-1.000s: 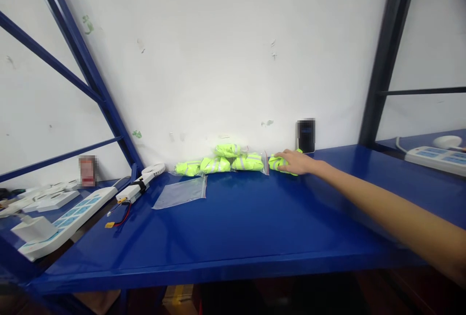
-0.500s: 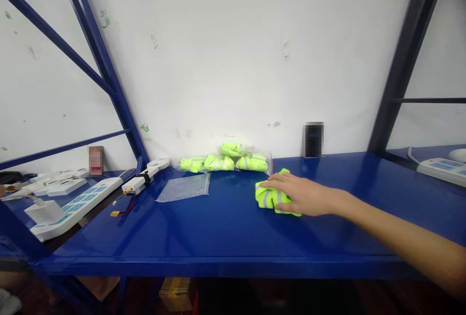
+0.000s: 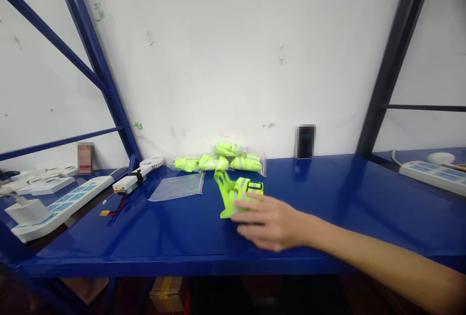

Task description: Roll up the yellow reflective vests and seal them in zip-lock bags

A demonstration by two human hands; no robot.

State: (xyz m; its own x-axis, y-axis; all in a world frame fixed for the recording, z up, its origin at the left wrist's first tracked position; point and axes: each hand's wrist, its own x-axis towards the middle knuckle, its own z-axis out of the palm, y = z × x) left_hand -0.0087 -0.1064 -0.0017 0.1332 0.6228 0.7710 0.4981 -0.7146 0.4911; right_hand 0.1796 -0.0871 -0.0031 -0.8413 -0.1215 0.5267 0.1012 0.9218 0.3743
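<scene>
My right hand (image 3: pixel 267 222) reaches in from the right and grips a crumpled neon-yellow reflective vest (image 3: pixel 233 196) above the front middle of the blue table. Grey reflective strips and a black-framed patch show on the vest, and a loose strap-like end sticks up on its left. My fingers lie across its near right side, slightly blurred; the thumb is hidden. Left of the vest, a clear plastic bag (image 3: pixel 177 187) lies flat. Behind it, several bagged neon-yellow bundles (image 3: pixel 213 162) are piled against the wall. My left hand is out of view.
A white handheld fan (image 3: pixel 152 161) and a white battery pack with wires (image 3: pixel 127 183) lie at the left. Power strips stand on both sides, the left one (image 3: pixel 69 203) nearer. A dark blurred-out object (image 3: pixel 305 141) leans on the wall. Blue frame posts (image 3: pixel 104 72) flank the table.
My right hand has moved left and nearer with the vest, which has turned so its black-framed patch shows. The view has shifted slightly to the right.
</scene>
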